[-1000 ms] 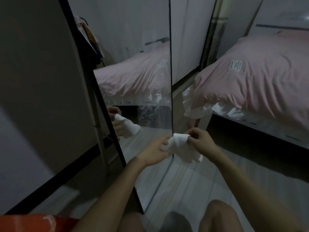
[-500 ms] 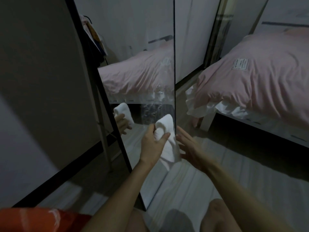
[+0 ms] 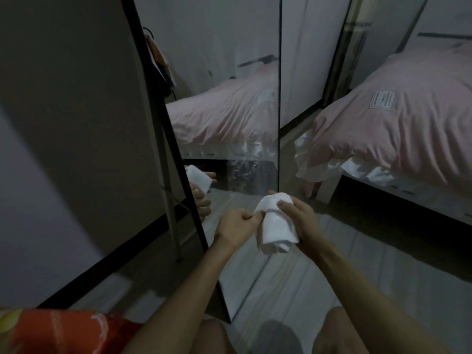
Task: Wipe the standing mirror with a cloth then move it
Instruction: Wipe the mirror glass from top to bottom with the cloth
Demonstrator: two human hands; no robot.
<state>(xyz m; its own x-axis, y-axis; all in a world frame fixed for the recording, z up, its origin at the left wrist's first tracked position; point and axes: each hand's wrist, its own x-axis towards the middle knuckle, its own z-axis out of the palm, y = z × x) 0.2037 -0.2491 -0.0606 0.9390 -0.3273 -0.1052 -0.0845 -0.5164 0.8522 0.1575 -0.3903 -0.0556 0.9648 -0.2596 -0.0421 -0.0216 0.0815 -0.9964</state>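
Note:
A tall standing mirror (image 3: 229, 111) with a thin black frame leans on its stand at the centre left; its glass reflects the pink bed and my hands. A white folded cloth (image 3: 277, 226) is held in front of the mirror's lower right edge. My right hand (image 3: 302, 218) grips the cloth from the right, thumb on top. My left hand (image 3: 236, 226) pinches the cloth's left edge. Smears show on the glass just above the cloth.
A bed (image 3: 408, 129) with a pink cover and white frill stands at the right, close to the mirror. A grey wall (image 3: 63, 149) runs behind the mirror at the left. Pale wooden floor (image 3: 332, 277) lies below my arms. My knees show at the bottom edge.
Half a second ago my left hand alone held the cloth against the glass with my right hand open beside it. Both hands now hold the cloth, lower and off the glass.

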